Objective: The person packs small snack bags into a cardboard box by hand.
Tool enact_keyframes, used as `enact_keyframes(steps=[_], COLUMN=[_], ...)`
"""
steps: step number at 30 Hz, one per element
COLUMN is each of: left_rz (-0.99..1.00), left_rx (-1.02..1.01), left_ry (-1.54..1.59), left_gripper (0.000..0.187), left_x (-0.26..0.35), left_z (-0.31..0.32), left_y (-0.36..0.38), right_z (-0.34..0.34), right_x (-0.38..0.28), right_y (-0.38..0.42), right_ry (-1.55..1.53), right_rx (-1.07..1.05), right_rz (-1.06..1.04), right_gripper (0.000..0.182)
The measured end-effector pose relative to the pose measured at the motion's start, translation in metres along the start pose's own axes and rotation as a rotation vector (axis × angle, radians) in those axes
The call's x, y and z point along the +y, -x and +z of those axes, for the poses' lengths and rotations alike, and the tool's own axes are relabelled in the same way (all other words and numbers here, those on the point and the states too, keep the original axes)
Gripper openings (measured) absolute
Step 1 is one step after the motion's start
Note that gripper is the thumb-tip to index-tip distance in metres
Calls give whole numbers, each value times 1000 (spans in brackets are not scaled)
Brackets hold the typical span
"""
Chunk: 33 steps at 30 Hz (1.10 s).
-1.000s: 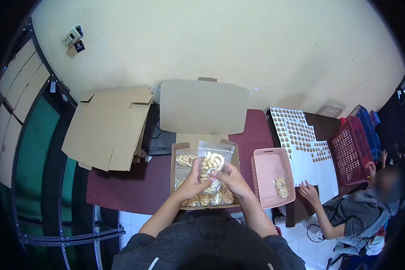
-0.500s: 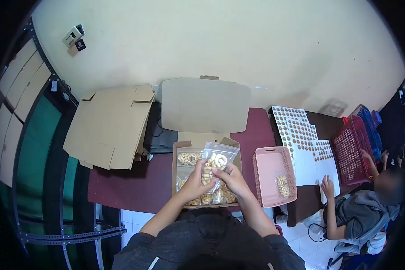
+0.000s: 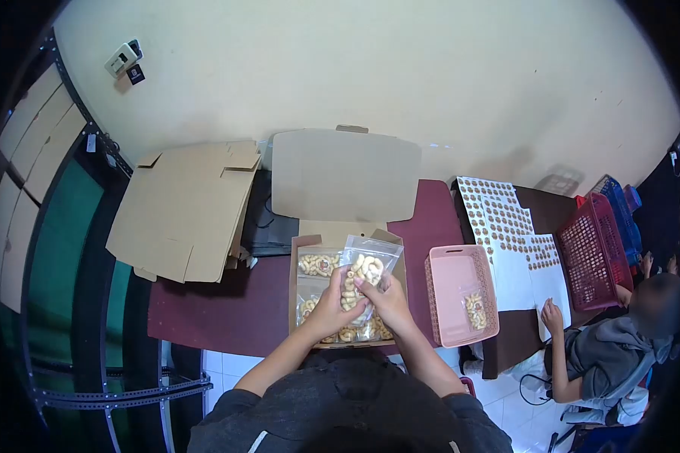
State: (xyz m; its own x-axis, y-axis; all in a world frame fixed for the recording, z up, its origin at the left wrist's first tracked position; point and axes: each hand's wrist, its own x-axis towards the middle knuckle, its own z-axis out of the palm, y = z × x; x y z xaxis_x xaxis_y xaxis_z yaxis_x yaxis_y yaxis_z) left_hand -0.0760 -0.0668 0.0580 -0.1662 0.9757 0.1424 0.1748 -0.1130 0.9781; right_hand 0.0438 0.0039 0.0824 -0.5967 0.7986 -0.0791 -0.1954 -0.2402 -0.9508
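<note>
Between them, my left hand (image 3: 331, 308) and my right hand (image 3: 390, 303) grip a clear zip bag of ring-shaped snacks (image 3: 368, 266). My left fingers wrap its left side, while my right thumb presses on its front. The bag is held above an open cardboard box (image 3: 294, 283), whose lid (image 3: 345, 175) stands up at the back. Inside the box lie several more snack bags, one with a round label (image 3: 321, 264) at the back left. My hands and the held bag hide part of the box's contents.
Flattened cardboard boxes (image 3: 181, 215) are stacked at left. To the right, a pink basket (image 3: 443, 302) holds one snack bag (image 3: 475, 311). Beyond it lie sticker sheets (image 3: 506, 226) and a red crate (image 3: 593, 253). A co-worker (image 3: 604, 355) sits at the right.
My hands keep hold of the bag, which has shifted only slightly. The co-worker's far arm has moved lower beside the red crate.
</note>
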Motion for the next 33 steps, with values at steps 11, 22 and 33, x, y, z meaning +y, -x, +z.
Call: enact_keyframes(steps=[11,22,33], left_rz=[0,-121,-50], left_rx=[154,298,248], left_ry=[393,349,391], left_gripper=[46,36,35], left_x=[4,-22,-6], left_z=[7,9,10], left_y=[-2,0,-2], right_z=[1,-11,-14], right_x=[-3,7,-1], right_y=[6,1,3], right_ry=[5,-139,2], right_rx=[-89,-110,-233], right_rz=[-22,128,59], right_gripper=[34,34,38])
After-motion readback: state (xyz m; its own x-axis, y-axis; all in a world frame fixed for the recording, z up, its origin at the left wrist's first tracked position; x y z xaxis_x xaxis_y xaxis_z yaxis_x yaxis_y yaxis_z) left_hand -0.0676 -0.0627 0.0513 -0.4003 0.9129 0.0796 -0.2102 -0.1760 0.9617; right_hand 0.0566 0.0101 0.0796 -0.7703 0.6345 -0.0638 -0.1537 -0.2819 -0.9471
